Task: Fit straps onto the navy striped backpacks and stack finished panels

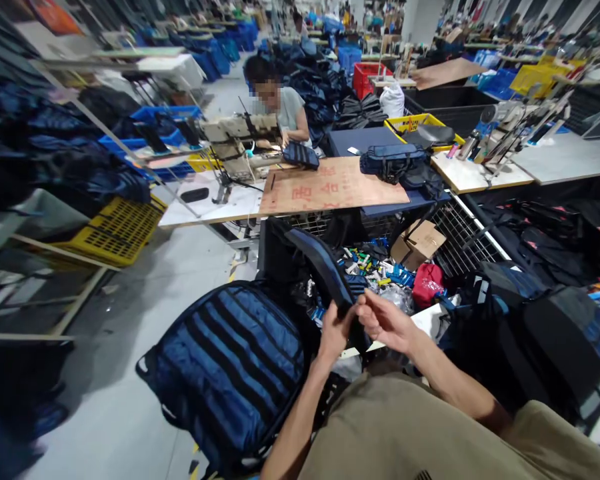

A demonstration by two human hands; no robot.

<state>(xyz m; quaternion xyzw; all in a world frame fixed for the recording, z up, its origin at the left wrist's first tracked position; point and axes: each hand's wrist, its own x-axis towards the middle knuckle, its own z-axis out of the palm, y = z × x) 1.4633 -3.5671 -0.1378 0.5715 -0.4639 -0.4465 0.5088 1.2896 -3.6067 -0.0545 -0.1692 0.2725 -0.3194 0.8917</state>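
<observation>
My left hand (pixel 334 335) is wrapped round the lower end of a long, curved, padded blue-and-black shoulder strap (pixel 325 261), which rises away from me to the upper left. Close against that same end, my right hand (pixel 384 323) is closed in a pinch. Whatever lies between its fingertips is too small to make out. Left of my forearms rests a blue backpack (pixel 240 363) with black bands across its front. Whether the strap joins this backpack is hidden.
Beyond my hands lie loose small coloured pieces (pixel 365 261), a cardboard box (pixel 418 244) and a red bag (pixel 428 284). Dark bags (pixel 555 333) are heaped at right. Across a worktable (pixel 335 187), another person (pixel 293 110) works at a sewing machine (pixel 240 137). A yellow crate (pixel 117 230) stands left.
</observation>
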